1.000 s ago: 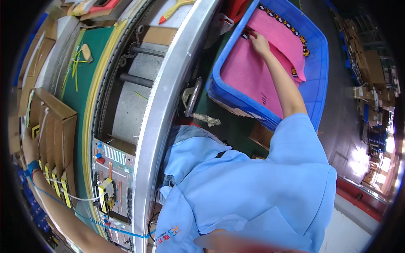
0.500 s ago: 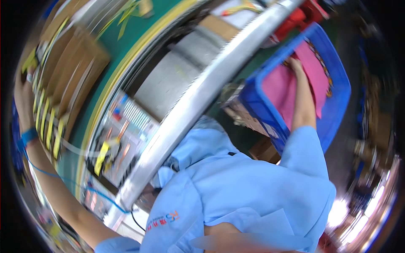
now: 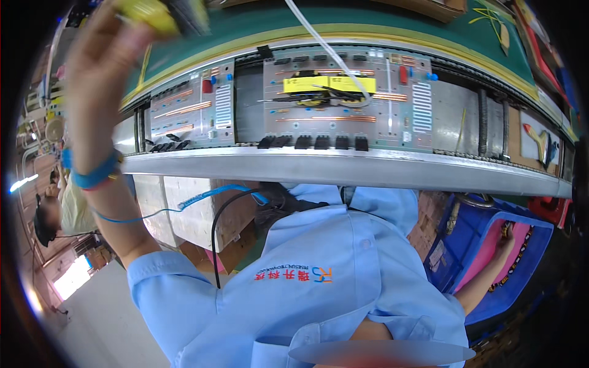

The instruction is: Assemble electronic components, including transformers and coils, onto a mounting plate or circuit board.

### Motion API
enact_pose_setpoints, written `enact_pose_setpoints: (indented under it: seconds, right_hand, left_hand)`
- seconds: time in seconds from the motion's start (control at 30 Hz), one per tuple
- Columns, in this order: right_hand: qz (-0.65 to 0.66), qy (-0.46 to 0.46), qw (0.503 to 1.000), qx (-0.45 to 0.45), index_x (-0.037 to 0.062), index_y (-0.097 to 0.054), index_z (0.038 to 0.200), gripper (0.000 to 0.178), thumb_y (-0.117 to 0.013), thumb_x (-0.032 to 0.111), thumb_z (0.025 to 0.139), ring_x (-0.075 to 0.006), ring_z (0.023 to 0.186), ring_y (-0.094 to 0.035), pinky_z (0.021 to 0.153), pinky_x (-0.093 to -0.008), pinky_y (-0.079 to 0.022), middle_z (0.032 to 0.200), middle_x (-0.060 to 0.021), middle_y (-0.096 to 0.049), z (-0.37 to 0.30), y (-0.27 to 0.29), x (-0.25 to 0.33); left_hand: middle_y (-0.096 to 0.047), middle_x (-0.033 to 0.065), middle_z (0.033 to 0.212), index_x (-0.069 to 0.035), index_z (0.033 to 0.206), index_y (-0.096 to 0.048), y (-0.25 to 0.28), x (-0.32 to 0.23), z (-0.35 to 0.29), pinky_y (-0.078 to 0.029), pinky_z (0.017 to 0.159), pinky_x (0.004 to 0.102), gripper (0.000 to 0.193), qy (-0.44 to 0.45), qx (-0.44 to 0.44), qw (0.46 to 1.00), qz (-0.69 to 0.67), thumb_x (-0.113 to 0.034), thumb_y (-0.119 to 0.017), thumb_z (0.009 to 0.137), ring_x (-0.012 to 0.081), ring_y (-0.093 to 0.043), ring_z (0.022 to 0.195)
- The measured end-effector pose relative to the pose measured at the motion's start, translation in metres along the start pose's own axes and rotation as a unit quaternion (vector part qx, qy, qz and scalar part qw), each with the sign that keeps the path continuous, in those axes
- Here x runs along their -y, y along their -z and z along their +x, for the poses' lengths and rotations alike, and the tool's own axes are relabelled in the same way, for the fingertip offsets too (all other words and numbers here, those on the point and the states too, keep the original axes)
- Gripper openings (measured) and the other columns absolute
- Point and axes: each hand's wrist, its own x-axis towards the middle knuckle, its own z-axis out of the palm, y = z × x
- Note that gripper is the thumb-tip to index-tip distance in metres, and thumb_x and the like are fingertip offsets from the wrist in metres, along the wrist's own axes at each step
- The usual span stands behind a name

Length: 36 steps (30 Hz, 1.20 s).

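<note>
My left hand (image 3: 101, 70) is raised at the upper left, blurred by motion. Its fingers are closed on a yellow-and-black part (image 3: 150, 17); a blue strap (image 3: 95, 175) circles that wrist. Far to the right, my right hand (image 3: 505, 241) reaches into a blue crate (image 3: 475, 310). Its fingers are bent over a small dark part at the pink sheet (image 3: 481, 251); whether they grip it is too small to tell. Several black-and-yellow parts (image 3: 500, 284) line the sheet's edge. On the rail track, a circuit board (image 3: 294, 126) carries yellow-labelled parts (image 3: 305, 84) with dark leads.
A second circuit board (image 3: 190, 110) sits further left on the track. The metal rail (image 3: 343, 167) crosses before my body. Behind lies a green bench surface (image 3: 392, 27). A blue cord (image 3: 156, 214) trails from my left wrist. Another person (image 3: 76, 205) is at the far left.
The view has swung from the crate toward the track and circuit boards. My left hand has come away from the brown cardboard dividers with the yellow-and-black part. My right hand remains in the crate.
</note>
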Motion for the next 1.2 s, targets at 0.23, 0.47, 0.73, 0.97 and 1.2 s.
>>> enact_pose_setpoints:
  seconds: [0.23,0.47,0.73,0.97,1.2]
  right_hand:
    - [0.333,0.004,0.94,0.078,-0.0079,-0.051,0.127,0.041,-0.053,0.016,0.093,-0.0154,0.076,-0.052,0.059,-0.0286,-0.04,0.129,-0.0176,-0.054,0.066,-0.17,0.002]
    - [0.417,0.08,0.901,0.088,-0.0062,-0.029,0.142,0.055,-0.05,-0.003,0.092,-0.0173,0.09,-0.045,0.069,-0.0269,-0.037,0.146,-0.0226,-0.032,0.06,-0.402,0.108]
    - [0.109,0.14,0.969,0.17,-0.0098,-0.01,0.15,0.08,-0.059,0.006,0.088,-0.0334,0.146,-0.021,0.102,-0.0299,-0.036,0.156,-0.0324,-0.006,0.09,-0.489,0.14]
    - [-0.226,0.228,0.937,0.139,-0.0075,-0.036,0.142,0.082,-0.076,0.026,0.079,-0.0292,0.125,-0.051,0.106,-0.0357,-0.038,0.137,-0.0249,-0.048,0.104,-0.599,0.144]
    - [-0.228,0.23,0.903,0.284,-0.0058,-0.04,0.136,0.087,-0.084,0.009,0.063,-0.0271,0.118,-0.055,0.103,-0.0338,-0.041,0.127,-0.0226,-0.055,0.099,-0.734,0.154]
  left_hand:
    - [-0.058,0.0096,0.119,0.003,0.131,-0.049,-0.082,0.016,-0.041,-0.047,0.098,0.0297,0.039,0.162,0.113,0.97,-0.142,-0.002,-0.059,0.093,0.0153,-0.057,0.109]
    - [-0.059,0.0094,0.121,0.002,0.131,-0.049,-0.089,0.043,-0.044,-0.044,0.1,0.0291,0.039,0.161,0.115,0.965,-0.173,-0.002,-0.058,0.094,0.0146,-0.056,0.111]
    - [-0.06,0.0097,0.119,-0.002,0.13,-0.052,-0.091,0.031,-0.043,-0.045,0.1,0.0311,0.039,0.169,0.116,0.972,-0.115,-0.001,-0.059,0.092,0.0164,-0.058,0.11]
    - [-0.061,0.0163,0.112,-0.002,0.126,-0.056,-0.097,0.001,-0.026,-0.051,0.087,0.0377,0.049,0.038,0.187,0.972,0.135,0.007,-0.062,0.078,0.0316,-0.063,0.102]
    - [-0.062,0.0152,0.109,-0.004,0.123,-0.057,-0.102,-0.001,-0.021,-0.05,0.074,0.0434,0.053,-0.053,0.204,0.94,0.268,0.008,-0.062,0.072,0.0383,-0.061,0.091]
